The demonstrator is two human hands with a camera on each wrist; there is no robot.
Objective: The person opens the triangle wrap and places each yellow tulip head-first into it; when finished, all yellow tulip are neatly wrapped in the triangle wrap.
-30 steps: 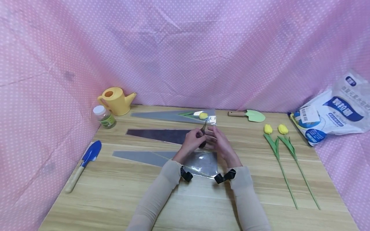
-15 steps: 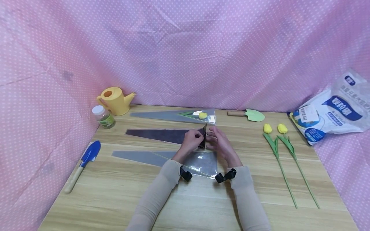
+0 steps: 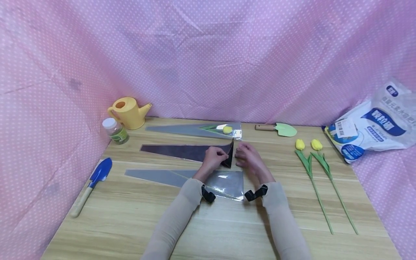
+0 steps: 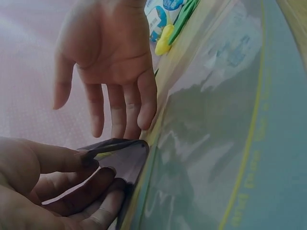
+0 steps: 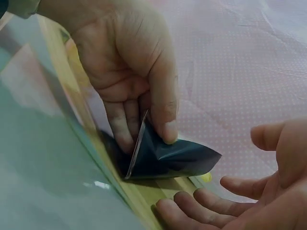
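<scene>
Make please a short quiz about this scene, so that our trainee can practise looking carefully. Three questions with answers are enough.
1. What does the left hand pinch?
A) the green trowel
B) the dark wrapper
C) the yellow watering can

2. True or false: the right hand grips the blue trowel.

3. How many yellow tulips lie outside any wrapper?

Key:
1. B. The fingers pinch it near its raised wide end.
2. False. The right hand is open beside that raised end, and the wrist views show nothing in its grip.
3. Two, lying side by side.
</scene>
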